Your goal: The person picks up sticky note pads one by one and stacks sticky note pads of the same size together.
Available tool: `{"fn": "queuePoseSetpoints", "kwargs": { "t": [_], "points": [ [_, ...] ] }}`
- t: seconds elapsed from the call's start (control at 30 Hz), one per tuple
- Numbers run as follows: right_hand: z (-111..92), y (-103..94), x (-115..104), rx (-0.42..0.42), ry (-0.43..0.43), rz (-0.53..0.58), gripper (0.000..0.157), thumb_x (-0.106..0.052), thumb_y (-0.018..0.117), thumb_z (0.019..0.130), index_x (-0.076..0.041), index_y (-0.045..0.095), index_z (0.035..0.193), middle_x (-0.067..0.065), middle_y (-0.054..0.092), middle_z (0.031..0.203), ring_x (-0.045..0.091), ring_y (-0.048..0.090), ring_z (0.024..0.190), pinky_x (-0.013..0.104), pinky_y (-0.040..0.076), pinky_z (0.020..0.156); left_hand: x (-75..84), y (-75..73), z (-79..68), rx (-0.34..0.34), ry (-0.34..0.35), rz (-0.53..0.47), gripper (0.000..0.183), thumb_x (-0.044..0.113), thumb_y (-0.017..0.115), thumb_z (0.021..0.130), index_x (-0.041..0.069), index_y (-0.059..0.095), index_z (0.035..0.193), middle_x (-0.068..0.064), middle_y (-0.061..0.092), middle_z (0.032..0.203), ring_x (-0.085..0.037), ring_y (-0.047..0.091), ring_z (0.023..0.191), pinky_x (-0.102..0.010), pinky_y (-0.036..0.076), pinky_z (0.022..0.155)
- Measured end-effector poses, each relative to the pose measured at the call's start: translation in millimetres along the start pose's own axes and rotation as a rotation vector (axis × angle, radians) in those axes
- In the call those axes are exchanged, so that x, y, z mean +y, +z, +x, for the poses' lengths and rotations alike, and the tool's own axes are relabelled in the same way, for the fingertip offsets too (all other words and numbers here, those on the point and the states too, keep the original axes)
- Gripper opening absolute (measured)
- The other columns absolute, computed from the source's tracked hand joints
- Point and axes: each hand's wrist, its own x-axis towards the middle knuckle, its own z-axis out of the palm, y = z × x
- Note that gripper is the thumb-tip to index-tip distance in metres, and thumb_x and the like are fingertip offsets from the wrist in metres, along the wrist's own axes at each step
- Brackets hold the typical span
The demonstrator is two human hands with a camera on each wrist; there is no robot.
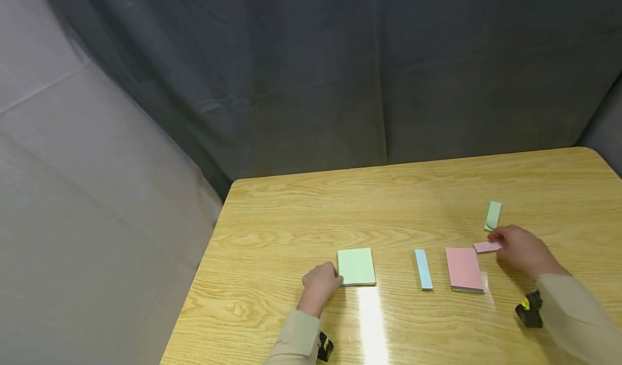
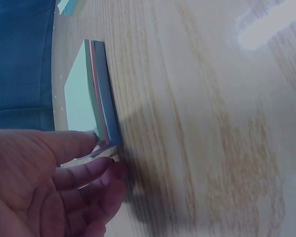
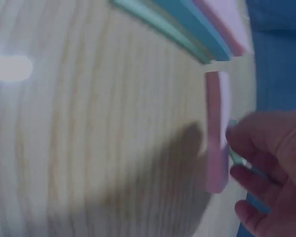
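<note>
My left hand point(image 1: 323, 279) is at the near left corner of a square stack of sticky notes point(image 1: 357, 267), pale green on top. Pink and blue layers show under the green along the stack's edge point(image 2: 102, 94) in the left wrist view. The thumb lies against that corner, with the other fingers curled just beside it. On the right, my right hand point(image 1: 524, 250) pinches one end of a narrow pink sticky-note pad point(image 1: 486, 247). In the right wrist view the thumb touches the face of this pink pad point(image 3: 216, 133); the fingertips behind it are partly hidden.
A square pink sticky-note stack point(image 1: 464, 268), blue and green beneath, lies just left of the narrow pink pad. Farther left is a narrow blue pad point(image 1: 423, 269). Beyond the right hand lies a narrow green pad point(image 1: 493, 214). Dark curtains point(image 1: 311, 84) hang behind the wooden table point(image 1: 272, 219).
</note>
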Motion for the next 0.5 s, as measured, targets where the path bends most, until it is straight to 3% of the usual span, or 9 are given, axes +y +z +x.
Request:
{"fn": "queuePoseSetpoints", "kwargs": {
  "t": [0.23,0.5],
  "points": [
    [-1.2,5.8,-0.6,0.017,-0.008,-0.15,0.017,0.001,0.063,0.071,0.001,0.062,0.088,0.015,0.058,0.081,0.032,0.055,0.075,0.055,0.038,0.061,0.3,0.5,-0.2,-0.008,-0.003,0.005,0.018,0.029,0.057,0.087,0.014,0.066,0.084,0.004,0.05,0.059,-0.012,0.042,0.051,-0.028,0.035,0.05],
    [-4.8,-3.9,4.3,-0.035,0.117,-0.084,0.018,-0.003,0.058,0.072,0.007,0.059,0.087,0.017,0.058,0.077,0.029,0.055,0.067,0.047,0.04,0.051,0.2,-0.4,-0.9,0.035,0.023,-0.025,0.02,0.026,0.059,0.085,0.014,0.058,0.069,0.005,0.041,0.052,-0.011,0.034,0.047,-0.027,0.031,0.047]
  ]
}}
